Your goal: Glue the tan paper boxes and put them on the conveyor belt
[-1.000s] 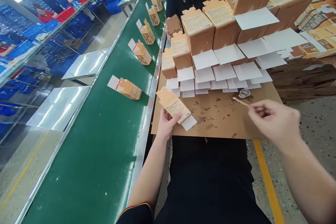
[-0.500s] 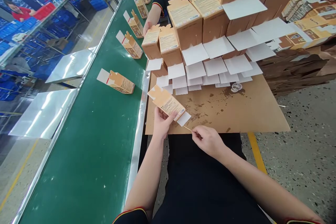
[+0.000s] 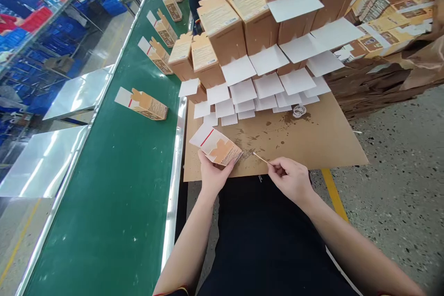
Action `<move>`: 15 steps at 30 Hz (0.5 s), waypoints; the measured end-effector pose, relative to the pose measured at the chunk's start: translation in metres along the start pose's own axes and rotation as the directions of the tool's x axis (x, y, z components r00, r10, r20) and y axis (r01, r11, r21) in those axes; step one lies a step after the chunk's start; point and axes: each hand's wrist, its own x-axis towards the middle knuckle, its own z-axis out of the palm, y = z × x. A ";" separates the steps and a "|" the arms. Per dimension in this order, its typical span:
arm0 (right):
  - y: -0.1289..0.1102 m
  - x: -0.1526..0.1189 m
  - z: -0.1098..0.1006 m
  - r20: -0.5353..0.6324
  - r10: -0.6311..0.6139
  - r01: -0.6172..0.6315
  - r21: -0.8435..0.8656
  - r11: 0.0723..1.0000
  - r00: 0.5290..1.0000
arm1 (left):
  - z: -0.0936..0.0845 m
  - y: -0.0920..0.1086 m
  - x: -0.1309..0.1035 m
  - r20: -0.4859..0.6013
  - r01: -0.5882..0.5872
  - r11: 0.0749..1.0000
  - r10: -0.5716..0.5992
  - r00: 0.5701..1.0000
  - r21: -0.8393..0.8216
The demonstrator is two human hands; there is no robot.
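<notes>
My left hand [image 3: 215,173] is wrapped round the lower end of a small brown printed carton [image 3: 224,151]. Its white flap, crossed by a red strip, points up and to the left. A thin cotton swab [image 3: 261,157] is pinched between the fingertips of my right hand [image 3: 289,176]. The swab's tip sits just right of the carton, apart from it, over the stained cardboard sheet [image 3: 333,143]. Beyond my hands, stacked cartons [image 3: 225,32] face me with white flaps [image 3: 239,70] sticking out.
A green conveyor belt [image 3: 114,185] with a metal edge runs along the left and carries several upright cartons, the nearest one [image 3: 149,105] by itself. A small clear ring-shaped item [image 3: 299,111] lies on the sheet. Flat cartons [image 3: 391,32] are piled at the back right.
The carton in my left hand has turned, so its flap with the red strip now shows. The swab has come away from the carton to the right. The view has shifted slightly.
</notes>
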 end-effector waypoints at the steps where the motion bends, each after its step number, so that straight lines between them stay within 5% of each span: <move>1: -0.001 -0.001 -0.002 -0.010 0.003 -0.003 -0.001 1.000 1.000 | 0.000 -0.001 -0.001 -0.008 -0.012 1.000 0.012 1.000 0.018; 12: -0.012 0.002 -0.008 -0.058 0.019 -0.017 0.033 0.999 0.998 | 0.007 -0.008 -0.005 -0.001 -0.020 0.990 0.020 1.000 0.140; 15: -0.013 0.004 -0.010 -0.082 -0.003 0.006 0.039 0.999 0.997 | -0.011 -0.016 0.006 -0.097 -0.049 0.992 0.060 0.993 0.117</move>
